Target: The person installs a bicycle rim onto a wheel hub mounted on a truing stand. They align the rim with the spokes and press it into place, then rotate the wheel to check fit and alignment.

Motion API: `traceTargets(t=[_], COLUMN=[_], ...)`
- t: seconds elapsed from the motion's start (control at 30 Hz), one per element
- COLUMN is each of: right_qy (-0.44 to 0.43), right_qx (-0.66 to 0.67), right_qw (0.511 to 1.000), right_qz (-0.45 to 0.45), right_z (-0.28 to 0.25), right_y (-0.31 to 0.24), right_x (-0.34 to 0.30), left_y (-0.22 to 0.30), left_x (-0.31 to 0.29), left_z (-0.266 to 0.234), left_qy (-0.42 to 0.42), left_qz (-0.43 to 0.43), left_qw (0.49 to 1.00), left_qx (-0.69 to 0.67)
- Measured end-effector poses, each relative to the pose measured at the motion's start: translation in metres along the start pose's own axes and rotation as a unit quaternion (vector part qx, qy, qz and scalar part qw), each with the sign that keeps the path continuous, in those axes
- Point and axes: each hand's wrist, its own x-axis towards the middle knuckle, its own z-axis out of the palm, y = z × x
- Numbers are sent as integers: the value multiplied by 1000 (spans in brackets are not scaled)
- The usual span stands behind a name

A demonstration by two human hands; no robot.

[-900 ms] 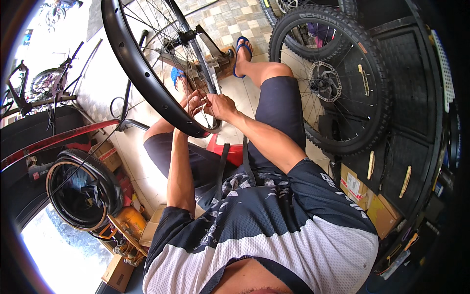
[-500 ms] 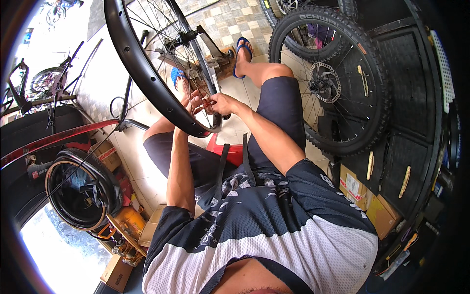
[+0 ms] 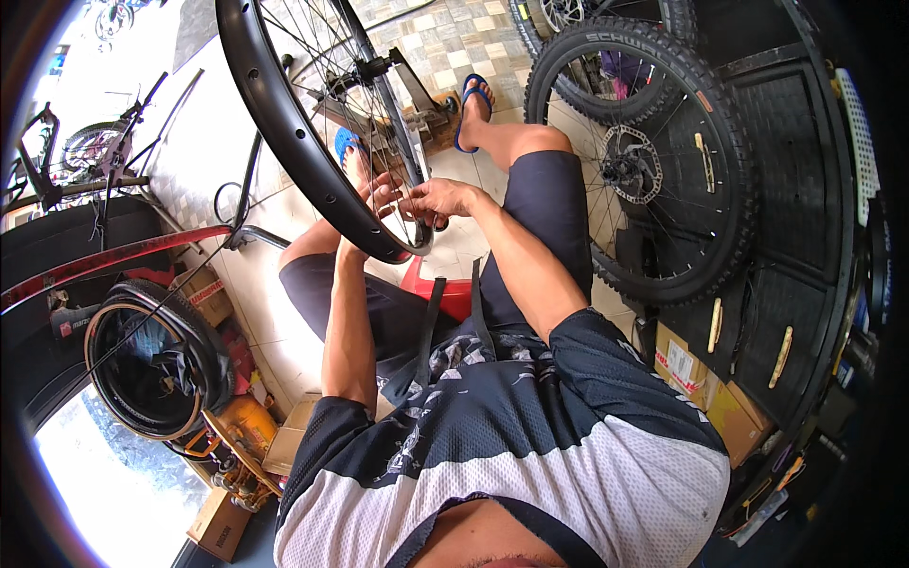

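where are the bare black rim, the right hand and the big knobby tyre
Bare black rim (image 3: pixel 284 123): head view, on its outer face.
Right hand (image 3: pixel 443 197): head view, on the back of the hand.
Big knobby tyre (image 3: pixel 738 161): head view, on its right side.

Wide fisheye head cam, L of pair, looks steeply down from wearer's head: black-and-white mesh jersey (image 3: pixel 502 440) v. near, black spoked bike wheel (image 3: pixel 286 125) mid-dist. L, beige checkered tile floor (image 3: pixel 450 43) far.

Pale lettering (image 3: pixel 608 40) marks a black tyre (image 3: pixel 737 170), red print (image 3: pixel 662 359) a cardboard box (image 3: pixel 684 365)
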Motion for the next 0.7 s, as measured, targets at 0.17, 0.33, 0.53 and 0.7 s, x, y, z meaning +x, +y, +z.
traceTargets(t=[0.17,0.33,0.53,0.7], right_qy=[54,12,-21,-11], right_qx=[-119,5,50,7], right_qw=[991,1000,998,1000], right_qz=[38,-26,-18,3], right_z=[2,-4,-8,-5], right_y=[0,7,10,7], right_x=[6,0,-1,-1], left_y=[0,0,4,7], left_x=[1,1,0,-6], left_z=[2,1,3,5], left_qy=[-12,-8,-21,-8], left_qz=[3,-3,-3,-30], left_qw=[1000,1000,1000,999], left_qx=[-11,-4,-13,-29])
